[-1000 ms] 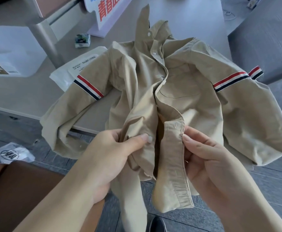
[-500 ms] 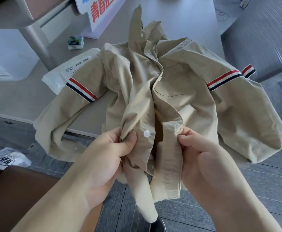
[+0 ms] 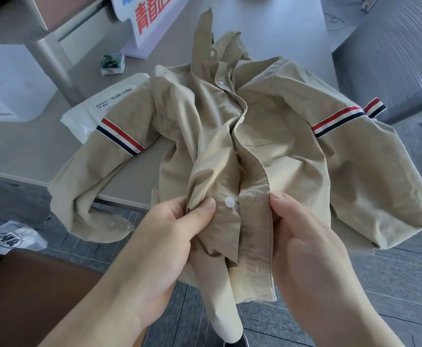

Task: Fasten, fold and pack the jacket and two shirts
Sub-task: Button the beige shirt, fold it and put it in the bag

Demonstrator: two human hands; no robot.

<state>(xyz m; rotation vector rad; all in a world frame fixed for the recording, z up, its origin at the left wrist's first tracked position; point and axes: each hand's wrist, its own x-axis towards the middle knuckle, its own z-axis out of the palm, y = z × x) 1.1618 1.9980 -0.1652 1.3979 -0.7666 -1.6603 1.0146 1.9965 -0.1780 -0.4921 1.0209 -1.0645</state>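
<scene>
Pinching the button side of the tan shirt (image 3: 267,151) at 6 o'clock, the left grip (image 3: 166,240) held bunched fabric; the right grip (image 3: 305,249) pinched the buttonhole side. The tan shirt overhung the table (image 3: 29,149) edge.

You face a shirt (image 3: 280,151) of matt, creased khaki cloth, its white plastic button (image 3: 229,202) smooth; table (image 3: 29,151) smooth, matt grey; plastic bag (image 3: 12,237) crinkled, glossy.

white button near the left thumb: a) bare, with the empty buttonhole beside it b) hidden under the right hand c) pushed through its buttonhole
A: on the shirt, the white button lies bare beside the left hand; the buttonhole by the right hand is empty.
</scene>
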